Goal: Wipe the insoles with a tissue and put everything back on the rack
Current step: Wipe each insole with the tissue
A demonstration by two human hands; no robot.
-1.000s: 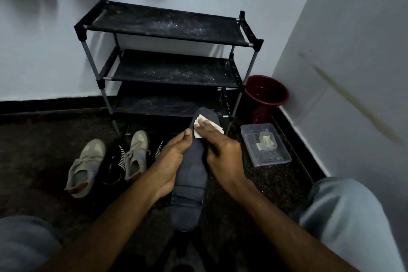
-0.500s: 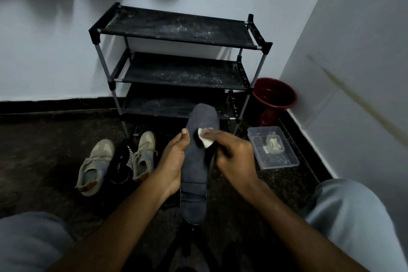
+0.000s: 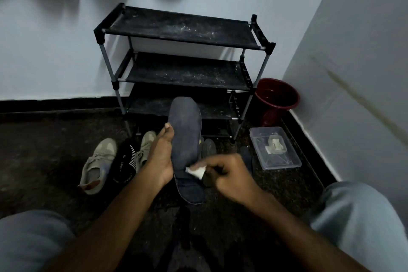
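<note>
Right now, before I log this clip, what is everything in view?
rack: one, black, three shelves, against the back wall
insole: one, dark grey, held up in front of the rack
tissue: one, white, at the insole's lower part
shoes: two, beige, on the floor left of the insole
striped cloth: one, black and white, between the shoes
bucket: one, red, right of the rack
box: one, clear plastic, on the floor before the bucket
left hand: holds the insole
right hand: pinches the tissue
</note>
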